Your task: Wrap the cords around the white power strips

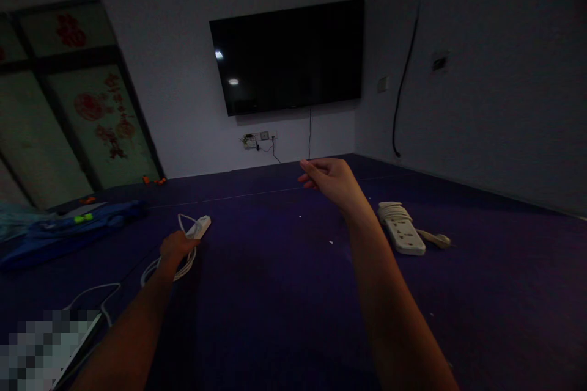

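White, smooth cable [185,270] loops below the left grip [177,248], which covers the near end of a slim plastic power strip [202,226]; how tightly, I cannot tell. The strip slants away rightward, well left of the raised right grip [328,180], narrow, loosely curled, seemingly empty. Farther right, a cord-wrapped boxy extension block [406,237] rests on purple floor [275,293]; beyond, a glossy black television [288,61] hangs.

I count two hands of mine, left hand [178,248] and right hand [326,177]; two power strips [200,228] [404,237]; one TV [288,58]; one black cable [406,67] down the right wall; at least three orange bits [87,200]; several white scraps [331,242], too small to count surely.
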`<state>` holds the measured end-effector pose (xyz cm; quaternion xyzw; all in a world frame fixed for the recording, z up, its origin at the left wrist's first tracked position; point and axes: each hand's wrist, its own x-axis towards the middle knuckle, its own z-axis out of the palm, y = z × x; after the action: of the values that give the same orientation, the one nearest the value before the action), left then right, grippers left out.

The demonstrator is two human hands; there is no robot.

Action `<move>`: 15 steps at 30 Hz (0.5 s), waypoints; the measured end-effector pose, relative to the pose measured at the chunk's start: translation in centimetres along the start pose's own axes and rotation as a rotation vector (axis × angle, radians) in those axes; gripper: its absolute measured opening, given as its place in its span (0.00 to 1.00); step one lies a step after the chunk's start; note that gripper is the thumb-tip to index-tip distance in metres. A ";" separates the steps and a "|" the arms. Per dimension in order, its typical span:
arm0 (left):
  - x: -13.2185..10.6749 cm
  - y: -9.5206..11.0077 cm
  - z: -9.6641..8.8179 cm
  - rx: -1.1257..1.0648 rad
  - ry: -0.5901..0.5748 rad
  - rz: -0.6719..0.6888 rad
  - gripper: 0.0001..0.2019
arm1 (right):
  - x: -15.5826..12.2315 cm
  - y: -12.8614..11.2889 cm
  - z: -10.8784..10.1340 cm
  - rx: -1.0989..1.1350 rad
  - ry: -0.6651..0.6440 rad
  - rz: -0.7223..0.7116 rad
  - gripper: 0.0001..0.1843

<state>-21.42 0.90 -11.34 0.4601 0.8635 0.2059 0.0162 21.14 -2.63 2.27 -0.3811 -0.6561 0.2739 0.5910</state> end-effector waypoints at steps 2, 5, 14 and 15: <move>-0.2 1.2 0.3 0.024 -0.032 -0.038 0.23 | -0.1 0.0 0.0 -0.007 0.002 -0.014 0.19; -1.0 2.8 0.5 0.019 -0.064 -0.075 0.26 | 0.1 0.0 0.3 0.004 0.005 -0.004 0.19; -6.4 6.7 -0.9 -0.411 -0.125 -0.089 0.16 | -2.0 5.8 3.3 -0.266 -0.203 0.160 0.15; -7.2 7.4 -1.3 -0.515 -0.159 -0.081 0.16 | -3.0 7.1 3.6 -0.289 -0.221 0.162 0.14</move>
<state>-11.74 -1.71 -8.60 0.4207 0.7964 0.3813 0.2086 18.83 -0.84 -5.71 -0.4814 -0.7165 0.2637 0.4305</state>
